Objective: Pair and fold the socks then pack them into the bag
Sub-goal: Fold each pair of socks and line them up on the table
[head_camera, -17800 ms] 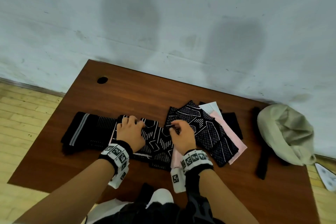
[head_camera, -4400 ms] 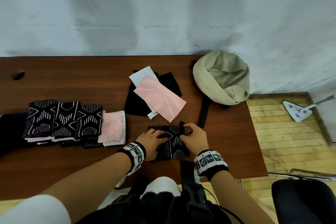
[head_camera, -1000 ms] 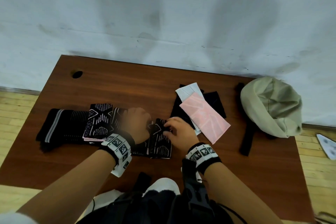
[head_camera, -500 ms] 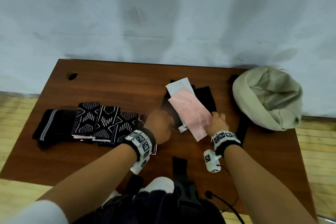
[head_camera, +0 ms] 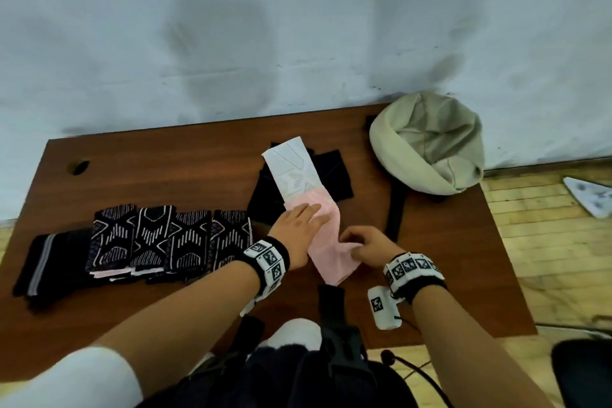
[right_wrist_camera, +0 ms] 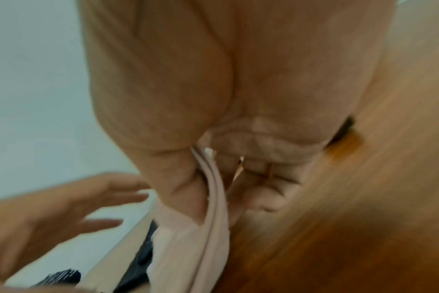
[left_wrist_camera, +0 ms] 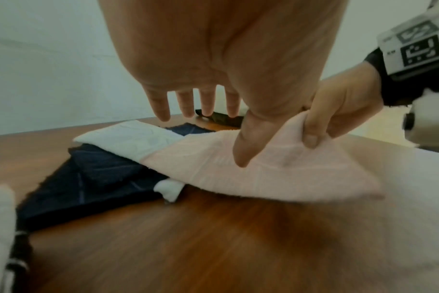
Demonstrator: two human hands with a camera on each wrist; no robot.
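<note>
Pinching the near part of the pink sock between thumb and curled fingers, the right hand lifts that edge off the table; the right wrist view shows two thin pink layers running up between thumb and fingers. Left hand: fingers straight and together, palm down over the sock's left side; in the left wrist view the fingers reach forward above the fabric and the thumb points down onto the pink cloth. Whether the palm presses the sock cannot be told. Pink sock: lies slantwise at table centre, its far end overlapping a white sock, which in turn lies on dark socks spread flat beneath. Folded pairs: four black bundles with white geometric lines, side by side in a row left of the hands, pink and white edges showing at their near ends; a dark pair with a grey stripe sits at the row's left end. Bag: beige, mouth open and rim rolled down, at the far right corner of the table against the wall, its black strap trailing toward the near edge. Both wrists carry bands with black-and-white markers
</note>
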